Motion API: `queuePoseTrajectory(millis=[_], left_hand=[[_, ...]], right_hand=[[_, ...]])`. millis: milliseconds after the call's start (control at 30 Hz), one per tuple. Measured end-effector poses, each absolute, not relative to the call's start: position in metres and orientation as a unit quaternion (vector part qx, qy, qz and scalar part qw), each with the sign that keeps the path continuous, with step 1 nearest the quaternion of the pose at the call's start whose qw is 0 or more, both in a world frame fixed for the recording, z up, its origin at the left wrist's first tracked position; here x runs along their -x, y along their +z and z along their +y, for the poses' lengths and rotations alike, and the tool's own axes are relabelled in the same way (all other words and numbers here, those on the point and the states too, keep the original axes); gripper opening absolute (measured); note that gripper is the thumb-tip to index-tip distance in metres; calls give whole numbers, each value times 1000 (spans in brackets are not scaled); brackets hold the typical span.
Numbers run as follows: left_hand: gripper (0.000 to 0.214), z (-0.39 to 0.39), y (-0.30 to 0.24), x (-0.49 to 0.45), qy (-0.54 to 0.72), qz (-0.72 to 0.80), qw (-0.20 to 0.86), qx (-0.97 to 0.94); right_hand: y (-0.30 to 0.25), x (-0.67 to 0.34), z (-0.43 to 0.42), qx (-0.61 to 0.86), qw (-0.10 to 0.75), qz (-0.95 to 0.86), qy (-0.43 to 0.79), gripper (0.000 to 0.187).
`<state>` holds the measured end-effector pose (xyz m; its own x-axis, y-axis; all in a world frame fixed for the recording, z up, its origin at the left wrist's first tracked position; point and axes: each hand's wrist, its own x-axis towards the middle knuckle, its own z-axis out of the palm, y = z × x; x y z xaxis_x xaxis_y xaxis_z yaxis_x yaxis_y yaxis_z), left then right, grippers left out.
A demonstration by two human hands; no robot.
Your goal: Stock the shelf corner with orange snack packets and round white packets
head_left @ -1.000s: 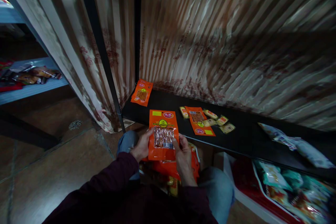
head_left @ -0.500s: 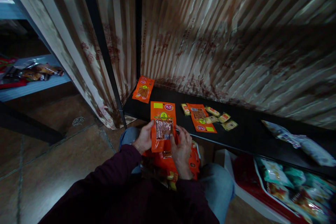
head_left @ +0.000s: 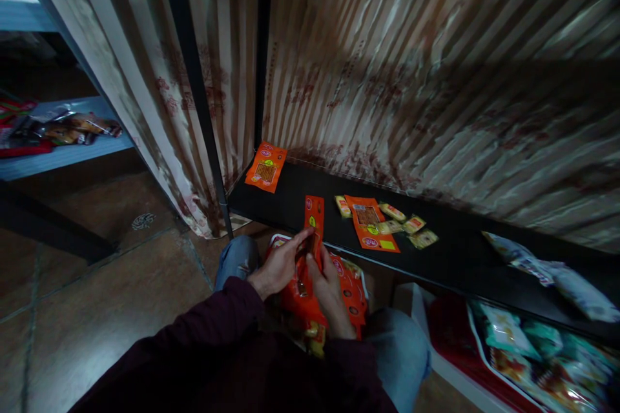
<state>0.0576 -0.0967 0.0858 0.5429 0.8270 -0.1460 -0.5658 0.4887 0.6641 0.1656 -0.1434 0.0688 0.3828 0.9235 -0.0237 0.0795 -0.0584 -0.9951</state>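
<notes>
An orange snack packet [head_left: 314, 211] stands upright between my two hands, turned so that only a narrow part of its face shows. My left hand [head_left: 281, 266] presses its left side with straight fingers. My right hand [head_left: 327, 284] grips the right side, thumb in front. Below them, between my knees, a white-rimmed container [head_left: 367, 290] holds more orange packets [head_left: 349, 284] and some yellow ones [head_left: 317, 337]. On the black shelf ahead, one orange packet [head_left: 376, 240] lies beside several small yellow packets [head_left: 413, 224]. More orange packaging [head_left: 265, 168] lies at the shelf's left corner.
Striped curtains [head_left: 339, 77] hang behind the black shelf [head_left: 450, 258], with dark metal posts [head_left: 196, 77] at its left end. White and blue packets [head_left: 552, 264] lie farther right. Beneath stands a red and white bin [head_left: 453, 329] of bagged snacks. A blue shelf [head_left: 72, 155] is at far left.
The orange packet in my hands has turned from face-on to nearly edge-on and dropped slightly. My hands have come closer together, the left moving right along the packet.
</notes>
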Motion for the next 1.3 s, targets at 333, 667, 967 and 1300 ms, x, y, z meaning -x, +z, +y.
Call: queuePoseTrajectory(millis=[333,667,967,1300], left_hand=[[32,-92,60,-51,435,337,687,-474],[38,-78,35,-43,467,457,560,-509],[36,-41,12,-30,472,523,537,-464],[43,10,17,-20,472,556,415,-544]], right_hand=[[35,-172,-135,641,594,-244,421,38],[48,-163,-113,600,604,-208,482,48],[62,-147,-82,574,587,-123,557,44],[30,-147,-35,547,626,-252,496,34]])
